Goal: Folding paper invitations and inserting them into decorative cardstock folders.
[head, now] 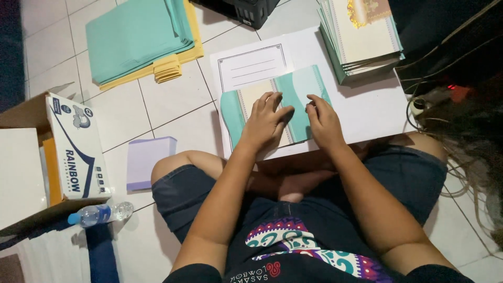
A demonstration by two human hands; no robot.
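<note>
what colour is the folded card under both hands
Teal and cream: the folded card has teal wavy panels around a cream centre, seen best in the head view.

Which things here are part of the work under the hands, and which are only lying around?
In use: left hand, right hand, teal card, white sheet, card stack.
Lying about: water bottle, lilac pad, black crate.
</note>
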